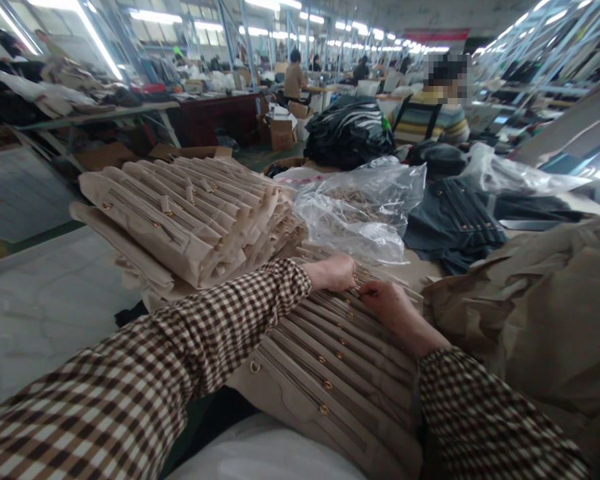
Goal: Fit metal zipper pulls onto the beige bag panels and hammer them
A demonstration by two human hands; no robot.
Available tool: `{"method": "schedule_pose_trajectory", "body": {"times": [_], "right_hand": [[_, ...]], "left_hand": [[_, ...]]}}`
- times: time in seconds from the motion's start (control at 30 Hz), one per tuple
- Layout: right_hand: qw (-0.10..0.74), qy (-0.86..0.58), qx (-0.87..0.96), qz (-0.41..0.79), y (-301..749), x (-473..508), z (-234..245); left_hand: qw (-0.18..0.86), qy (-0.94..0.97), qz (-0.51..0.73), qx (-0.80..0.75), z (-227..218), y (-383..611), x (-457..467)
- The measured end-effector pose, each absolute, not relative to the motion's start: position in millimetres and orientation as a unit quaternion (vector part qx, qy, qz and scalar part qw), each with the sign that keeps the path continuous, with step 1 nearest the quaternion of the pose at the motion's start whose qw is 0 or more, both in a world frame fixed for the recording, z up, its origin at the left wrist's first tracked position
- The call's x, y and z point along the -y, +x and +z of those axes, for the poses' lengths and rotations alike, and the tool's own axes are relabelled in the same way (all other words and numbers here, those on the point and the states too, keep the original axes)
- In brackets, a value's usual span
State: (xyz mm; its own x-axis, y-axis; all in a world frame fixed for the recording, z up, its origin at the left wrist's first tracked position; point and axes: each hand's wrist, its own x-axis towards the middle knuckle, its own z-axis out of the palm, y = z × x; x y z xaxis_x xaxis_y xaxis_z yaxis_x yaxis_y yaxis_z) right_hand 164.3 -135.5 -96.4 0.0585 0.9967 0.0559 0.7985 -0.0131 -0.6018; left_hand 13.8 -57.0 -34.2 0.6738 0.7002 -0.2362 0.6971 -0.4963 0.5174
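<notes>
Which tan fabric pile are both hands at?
The middle tan pile, between the left tan pile and right tan heap: left hand and right hand are both at its far part; neither is on the other two.

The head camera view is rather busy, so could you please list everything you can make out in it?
Zipped pieces: several overlapping, tan, front centre
Metal fittings: many, gold-coloured, along those pieces
Fabric stack: one, tan, left of centre
Plastic bag: one, clear, centre, beyond the zipped pieces
Dark pieces: several, blue-grey, right of the bag
Bulky pile: one, black, beyond the bag
Fabric heap: one, tan, right edge
Cardboard boxes: at least two, brown, mid-distance
Co-workers: several, clearest two in striped and brown tops, background
Ceiling lights: many, white, overhead
Farther items: uncounted, mixed, too blurred
Checked sleeves: two, brown and white, both forearms
Left hand: one, bare, over the zipped pieces
Right hand: one, bare, beside the left
</notes>
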Motion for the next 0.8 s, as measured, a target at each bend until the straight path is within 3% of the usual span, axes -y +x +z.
{"method": "schedule_pose_trajectory", "body": {"times": [0.2,0.43,0.53,0.63,0.73,0.8], "right_hand": [[0.232,-0.681,0.672,0.179,163,133,-99],[0.244,-0.686,0.661,0.183,160,136,-86],[0.335,-0.671,0.615,0.243,153,137,-72],[0.447,-0.611,0.522,0.393,139,137,-60],[0.493,-0.548,0.475,0.481,126,137,-53],[0.503,-0.528,0.459,0.507,122,137,-51]], "left_hand": [[0.305,0.852,-0.009,-0.426,-36,7,55],[0.385,0.816,0.056,-0.427,-34,-8,53],[0.445,0.795,0.077,-0.406,-32,-12,58],[0.546,0.746,0.102,-0.368,-28,-17,67],[0.675,0.649,0.113,-0.332,-23,-21,75],[0.708,0.612,0.107,-0.336,-21,-23,77]]}}
